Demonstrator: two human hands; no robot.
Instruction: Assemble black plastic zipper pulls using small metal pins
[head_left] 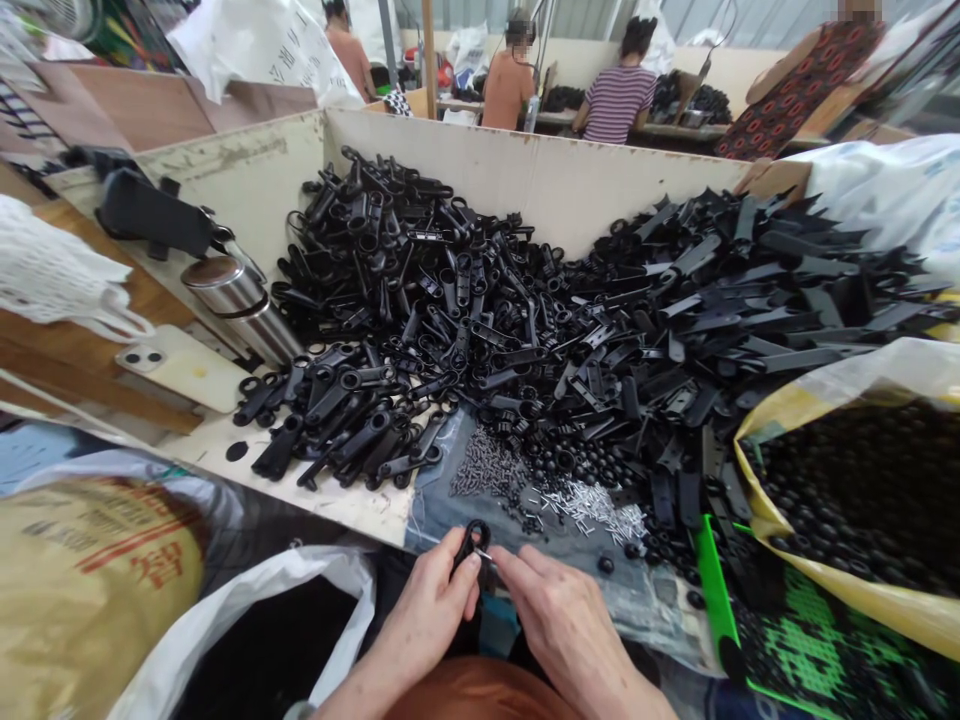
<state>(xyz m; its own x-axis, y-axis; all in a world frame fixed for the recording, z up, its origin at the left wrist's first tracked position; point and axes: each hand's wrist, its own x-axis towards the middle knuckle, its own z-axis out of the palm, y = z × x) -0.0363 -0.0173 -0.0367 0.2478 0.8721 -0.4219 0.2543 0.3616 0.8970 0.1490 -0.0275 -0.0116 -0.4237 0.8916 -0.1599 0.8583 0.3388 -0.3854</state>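
In front of my body, at the table's front edge, my left hand (431, 605) is closed around a black plastic part with a ring-shaped end (475, 532). My right hand (559, 610) comes in from the right, its fingertips pinching a small silver pin (484, 556) against that part. Much of the part is hidden by my fingers. Just beyond lie a heap of silver pins (596, 510), a heap of small dark grey pieces (486, 465) and several black balls (606, 564). Black parts with ringed ends (352, 425) are gathered to the left.
Large piles of black ringed parts (457, 280) and flat black pieces (720, 290) fill the walled table. A steel flask (259, 320) and a phone (180, 365) sit left. A yellow-edged bag (772, 405) and green basket (716, 600) stand right. Several people work behind.
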